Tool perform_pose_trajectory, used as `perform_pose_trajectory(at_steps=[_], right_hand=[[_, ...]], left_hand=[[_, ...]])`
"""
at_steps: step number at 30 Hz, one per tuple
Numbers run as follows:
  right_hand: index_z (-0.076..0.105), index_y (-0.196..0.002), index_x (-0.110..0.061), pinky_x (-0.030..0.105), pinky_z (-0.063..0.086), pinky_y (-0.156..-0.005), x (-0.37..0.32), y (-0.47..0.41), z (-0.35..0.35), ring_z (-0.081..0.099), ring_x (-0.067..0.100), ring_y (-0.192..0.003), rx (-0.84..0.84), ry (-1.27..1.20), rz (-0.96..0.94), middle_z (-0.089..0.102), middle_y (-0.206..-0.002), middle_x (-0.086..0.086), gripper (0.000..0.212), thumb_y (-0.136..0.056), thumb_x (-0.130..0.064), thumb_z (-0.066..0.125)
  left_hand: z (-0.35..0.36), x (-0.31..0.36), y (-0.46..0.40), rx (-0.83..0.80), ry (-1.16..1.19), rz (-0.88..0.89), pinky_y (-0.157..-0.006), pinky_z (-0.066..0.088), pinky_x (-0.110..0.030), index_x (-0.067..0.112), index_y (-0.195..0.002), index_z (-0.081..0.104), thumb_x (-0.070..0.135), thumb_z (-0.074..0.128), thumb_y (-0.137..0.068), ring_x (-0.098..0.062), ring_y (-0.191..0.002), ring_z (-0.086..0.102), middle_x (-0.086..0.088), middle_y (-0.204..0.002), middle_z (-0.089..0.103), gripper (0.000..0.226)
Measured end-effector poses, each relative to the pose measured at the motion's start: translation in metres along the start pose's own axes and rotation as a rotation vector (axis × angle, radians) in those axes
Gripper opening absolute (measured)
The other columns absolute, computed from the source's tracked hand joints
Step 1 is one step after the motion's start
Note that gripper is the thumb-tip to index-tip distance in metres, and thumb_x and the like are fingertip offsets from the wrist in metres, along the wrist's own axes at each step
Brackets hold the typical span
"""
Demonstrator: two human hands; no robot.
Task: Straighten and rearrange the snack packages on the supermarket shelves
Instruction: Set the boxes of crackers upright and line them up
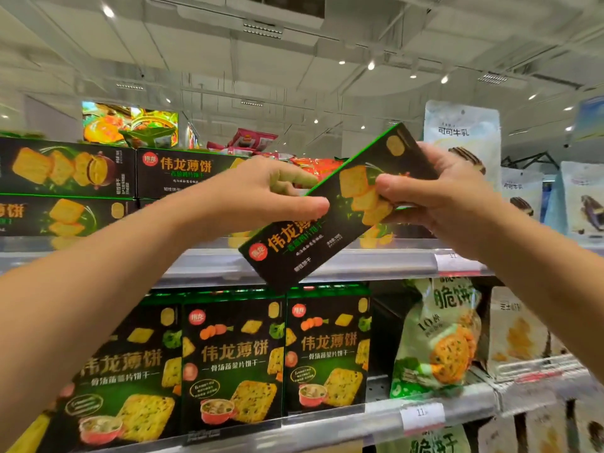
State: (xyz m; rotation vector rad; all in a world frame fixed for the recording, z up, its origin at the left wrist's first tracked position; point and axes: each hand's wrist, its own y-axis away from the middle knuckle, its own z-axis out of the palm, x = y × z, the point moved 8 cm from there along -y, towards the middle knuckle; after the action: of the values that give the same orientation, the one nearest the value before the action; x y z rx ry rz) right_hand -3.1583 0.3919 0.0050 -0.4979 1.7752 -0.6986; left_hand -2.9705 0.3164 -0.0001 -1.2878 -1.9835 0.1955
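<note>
A long black cracker box (313,230) with a green edge hangs tilted in front of the top shelf, its upper end to the right. My left hand (271,191) pinches its left edge between thumb and fingers. My right hand (434,194) grips its upper right part, thumb across the front. Behind, on the top shelf at the left, matching black boxes (98,178) lie stacked flat. On the shelf below, three larger black cracker boxes (235,364) stand upright side by side.
White cocoa-milk pouches (464,132) stand on the top shelf at right. A pale green cracker bag (438,335) leans on the lower shelf, with white bags (519,335) beside it. Shelf rails (359,263) carry price tags (421,416). Red packs (251,140) lie behind the stack.
</note>
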Motion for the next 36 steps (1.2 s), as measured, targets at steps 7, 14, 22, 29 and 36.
perform_pose_trajectory(at_steps=[7, 14, 22, 29, 36], right_hand=[[0.055, -0.118, -0.006, 0.038, 0.060, -0.073, -0.043, -0.027, -0.064, 0.073, 0.023, -0.081, 0.172, -0.055, -0.128, 0.074, -0.089, 0.007, 0.046, -0.078, -0.022, 0.071], [0.055, -0.127, -0.009, 0.047, 0.055, -0.091, -0.003, -0.051, -0.083, 0.070, 0.024, -0.100, 0.357, 0.184, -0.015, 0.069, -0.113, 0.011, 0.047, -0.085, -0.021, 0.072], [0.054, -0.107, -0.016, 0.033, 0.054, -0.053, 0.035, -0.068, -0.090, 0.067, 0.017, -0.066, 0.361, 0.589, 0.091, 0.067, -0.087, 0.002, 0.033, -0.086, -0.034, 0.073], [0.053, -0.103, -0.017, 0.036, 0.056, -0.048, 0.055, -0.071, -0.087, 0.071, 0.016, -0.056, 0.359, 0.625, 0.086, 0.069, -0.091, 0.006, 0.037, -0.083, -0.041, 0.073], [0.060, -0.102, -0.017, 0.021, 0.043, -0.037, 0.090, -0.073, -0.076, 0.064, 0.016, -0.044, 0.308, 0.525, 0.215, 0.071, -0.084, 0.005, 0.028, -0.086, -0.035, 0.072]], left_hand=[[-0.028, 0.025, -0.028, 0.219, -0.074, 0.166, -0.073, 0.059, -0.051, 0.028, -0.118, 0.064, 0.032, 0.077, -0.078, -0.024, -0.084, 0.071, 0.001, -0.109, 0.069, 0.042], [-0.039, 0.013, -0.091, 0.141, -0.422, 0.110, -0.083, 0.055, -0.043, 0.035, -0.114, 0.053, 0.022, 0.068, -0.089, -0.028, -0.104, 0.062, -0.002, -0.117, 0.063, 0.032], [-0.032, -0.024, -0.130, 0.038, -0.896, 0.009, -0.102, 0.032, -0.053, 0.053, -0.117, 0.033, 0.046, 0.059, -0.088, -0.029, -0.116, 0.041, 0.000, -0.118, 0.057, 0.040], [-0.039, -0.028, -0.127, -0.004, -1.009, 0.045, -0.105, 0.027, -0.055, 0.054, -0.119, 0.031, 0.050, 0.057, -0.088, -0.027, -0.118, 0.037, 0.004, -0.107, 0.056, 0.040], [-0.032, -0.019, -0.111, -0.063, -1.015, 0.067, -0.096, 0.038, -0.040, 0.039, -0.138, 0.040, 0.045, 0.056, -0.093, -0.022, -0.106, 0.053, 0.003, -0.119, 0.064, 0.048]])
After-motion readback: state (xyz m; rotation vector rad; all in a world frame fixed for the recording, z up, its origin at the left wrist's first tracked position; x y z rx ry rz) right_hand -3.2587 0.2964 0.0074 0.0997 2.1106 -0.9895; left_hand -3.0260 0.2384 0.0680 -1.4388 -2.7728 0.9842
